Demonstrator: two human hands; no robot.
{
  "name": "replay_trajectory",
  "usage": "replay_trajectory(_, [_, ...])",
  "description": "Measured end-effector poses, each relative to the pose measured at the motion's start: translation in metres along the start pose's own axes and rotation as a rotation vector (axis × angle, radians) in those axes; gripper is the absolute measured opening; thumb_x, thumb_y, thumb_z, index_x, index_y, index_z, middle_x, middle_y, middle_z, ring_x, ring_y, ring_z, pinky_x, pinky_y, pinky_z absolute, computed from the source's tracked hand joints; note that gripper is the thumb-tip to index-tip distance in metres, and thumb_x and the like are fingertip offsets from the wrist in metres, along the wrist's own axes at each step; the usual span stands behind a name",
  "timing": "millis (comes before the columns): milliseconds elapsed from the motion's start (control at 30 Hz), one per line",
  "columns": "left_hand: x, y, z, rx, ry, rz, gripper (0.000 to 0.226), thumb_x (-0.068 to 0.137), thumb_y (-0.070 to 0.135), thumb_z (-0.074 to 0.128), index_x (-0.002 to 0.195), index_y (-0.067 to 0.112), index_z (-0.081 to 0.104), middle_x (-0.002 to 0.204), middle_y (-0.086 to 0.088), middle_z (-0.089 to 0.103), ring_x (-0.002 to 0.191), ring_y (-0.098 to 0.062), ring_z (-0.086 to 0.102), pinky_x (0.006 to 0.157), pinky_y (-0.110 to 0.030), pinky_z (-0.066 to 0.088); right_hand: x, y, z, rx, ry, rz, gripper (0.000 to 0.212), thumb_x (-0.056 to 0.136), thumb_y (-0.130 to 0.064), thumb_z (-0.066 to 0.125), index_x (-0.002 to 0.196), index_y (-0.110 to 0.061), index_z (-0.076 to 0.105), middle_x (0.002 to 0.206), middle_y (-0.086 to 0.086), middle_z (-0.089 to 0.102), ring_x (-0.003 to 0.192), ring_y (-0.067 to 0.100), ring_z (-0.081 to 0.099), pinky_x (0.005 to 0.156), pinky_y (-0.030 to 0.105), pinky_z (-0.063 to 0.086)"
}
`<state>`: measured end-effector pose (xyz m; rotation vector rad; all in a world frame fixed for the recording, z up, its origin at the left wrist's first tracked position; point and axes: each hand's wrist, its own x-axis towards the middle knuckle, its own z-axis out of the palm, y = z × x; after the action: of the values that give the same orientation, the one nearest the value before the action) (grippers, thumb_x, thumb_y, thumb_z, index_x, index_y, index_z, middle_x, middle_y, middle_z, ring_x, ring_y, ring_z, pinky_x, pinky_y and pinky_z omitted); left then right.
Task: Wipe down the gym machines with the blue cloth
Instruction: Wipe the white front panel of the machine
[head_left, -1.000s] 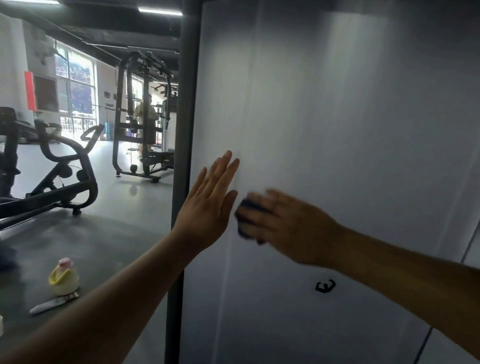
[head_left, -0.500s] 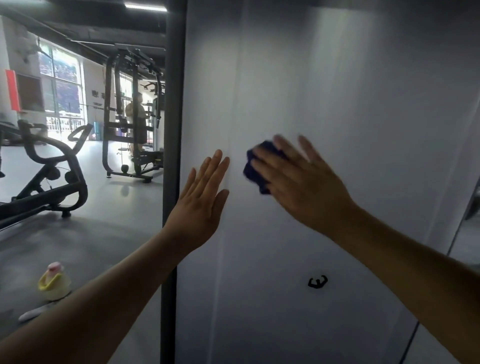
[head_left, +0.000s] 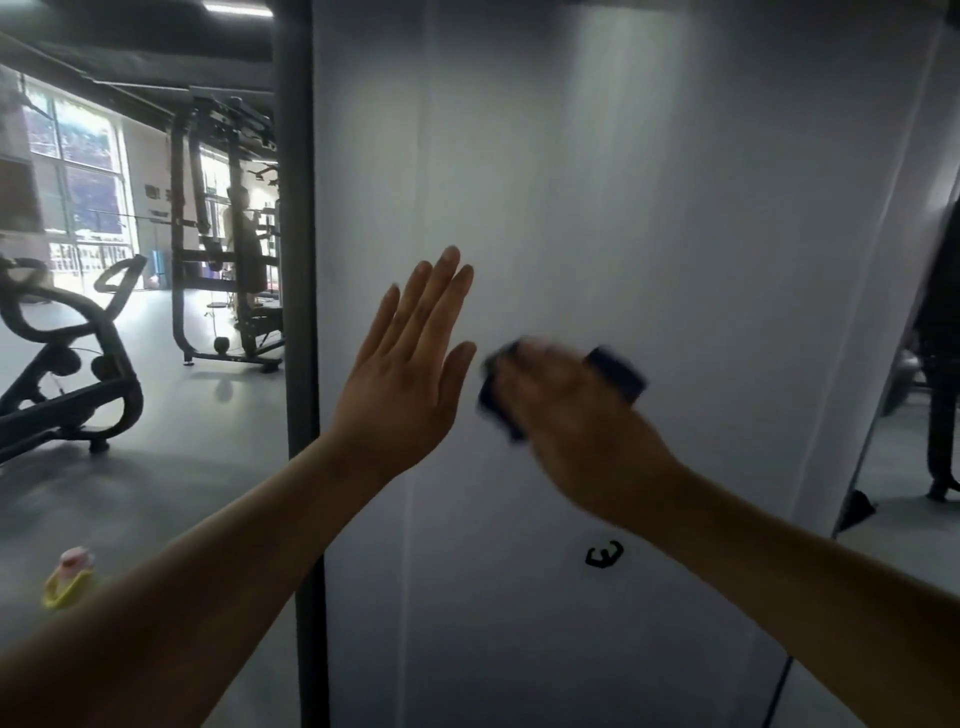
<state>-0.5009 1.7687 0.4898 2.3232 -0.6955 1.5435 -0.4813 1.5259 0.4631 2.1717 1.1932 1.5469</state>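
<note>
A tall white panel (head_left: 649, 218) of a gym machine fills the middle and right of the head view. My right hand (head_left: 566, 410) presses a dark blue cloth (head_left: 496, 402) flat against the panel at mid height; the hand is blurred by motion, and the cloth sticks out on both sides of it. My left hand (head_left: 410, 369) rests flat on the panel just left of the cloth, fingers straight and pointing up. A small black mark (head_left: 604, 555) sits on the panel below my right wrist.
A dark upright post (head_left: 298, 260) borders the panel's left edge. Beyond it on the grey floor stand an exercise bike (head_left: 67, 374) and a black rack machine (head_left: 223, 234) with a person at it. A yellow bottle (head_left: 70, 579) sits on the floor at lower left.
My right hand has swept the cloth up the panel and back down again, a little to the right. My left hand stays flat on the panel.
</note>
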Motion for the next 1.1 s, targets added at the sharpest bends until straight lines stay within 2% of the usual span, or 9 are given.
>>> replay_trajectory(100, [0.008,-0.001,0.005,0.039,-0.019,0.059,0.065,0.119,0.025,0.043,0.175,0.012,0.015,0.184,-0.004,0.005,0.170,-0.021,0.001,0.137,-0.054,0.013,-0.020,0.005,0.001,0.000,-0.185,-0.340,0.071,0.103,0.001,0.045,0.171,-0.012,0.026,0.176,0.010,0.026,0.164,0.028,0.024,0.135,0.042,0.007])
replay_trajectory(300, [0.005,0.003,0.014,0.071,0.005,0.040,0.063,0.119,0.025,0.040,0.175,0.013,0.013,0.184,-0.004,0.003,0.170,-0.025,-0.003,0.138,-0.055,0.010,-0.003,0.047,-0.027,0.063,0.228,0.302,0.059,0.108,0.001,0.058,0.164,-0.008,0.042,0.171,0.015,0.039,0.163,0.036,0.027,0.132,0.055,0.026])
replay_trajectory(467, [0.005,0.005,0.017,0.067,0.014,0.030,0.062,0.119,0.026,0.036,0.175,0.012,0.013,0.184,-0.005,0.003,0.170,-0.028,-0.002,0.136,-0.059,0.011,-0.031,0.031,-0.011,-0.078,-0.188,-0.403,0.067,0.108,-0.003,0.047,0.171,-0.017,0.030,0.177,0.008,0.027,0.165,0.031,0.022,0.136,0.046,0.012])
replay_trajectory(633, [0.005,0.008,0.016,0.087,0.035,0.020,0.062,0.119,0.025,0.037,0.175,0.011,0.015,0.184,-0.006,0.005,0.170,-0.027,-0.001,0.137,-0.058,0.012,-0.014,0.054,-0.034,0.040,0.219,0.319,0.050,0.112,-0.010,0.057,0.161,-0.009,0.048,0.170,0.011,0.041,0.163,0.034,0.027,0.132,0.054,0.027])
replay_trajectory(667, [0.005,0.010,0.016,0.091,0.044,0.018,0.062,0.119,0.023,0.039,0.175,0.011,0.016,0.184,-0.006,0.006,0.171,-0.027,0.000,0.137,-0.058,0.012,-0.015,0.041,-0.028,0.019,0.197,0.308,0.053,0.111,-0.009,0.060,0.162,-0.009,0.046,0.171,0.013,0.039,0.164,0.037,0.026,0.132,0.056,0.026])
replay_trajectory(800, [0.010,0.014,0.013,0.129,0.075,0.031,0.059,0.118,0.026,0.044,0.172,0.010,0.027,0.182,-0.012,0.017,0.170,-0.030,0.009,0.136,-0.058,0.016,-0.031,0.029,-0.010,-0.043,-0.176,-0.348,0.069,0.108,-0.010,0.062,0.169,-0.016,0.032,0.177,0.009,0.029,0.165,0.034,0.022,0.134,0.051,0.020])
replay_trajectory(900, [0.019,0.021,0.013,0.175,0.084,0.050,0.061,0.118,0.035,0.045,0.172,0.012,0.029,0.181,-0.015,0.019,0.169,-0.034,0.011,0.136,-0.058,0.015,-0.013,0.070,-0.031,0.011,0.087,-0.026,0.052,0.112,-0.015,0.061,0.162,-0.014,0.048,0.169,0.010,0.044,0.160,0.034,0.035,0.132,0.049,0.028])
replay_trajectory(1000, [0.032,0.035,0.017,0.190,0.077,0.089,0.065,0.118,0.041,0.043,0.174,0.014,0.024,0.183,-0.011,0.013,0.170,-0.032,0.005,0.136,-0.059,0.013,-0.010,0.067,-0.045,0.071,0.270,0.469,0.051,0.114,-0.015,0.056,0.165,-0.014,0.043,0.174,0.009,0.034,0.166,0.032,0.020,0.133,0.056,0.021])
replay_trajectory(1100, [0.038,0.044,0.023,0.196,0.079,0.111,0.066,0.118,0.041,0.043,0.174,0.014,0.022,0.183,-0.009,0.011,0.170,-0.034,0.003,0.136,-0.059,0.014,-0.025,0.038,-0.020,-0.025,0.041,0.101,0.062,0.112,-0.011,0.056,0.169,-0.015,0.033,0.177,0.012,0.026,0.166,0.037,0.016,0.132,0.057,0.022])
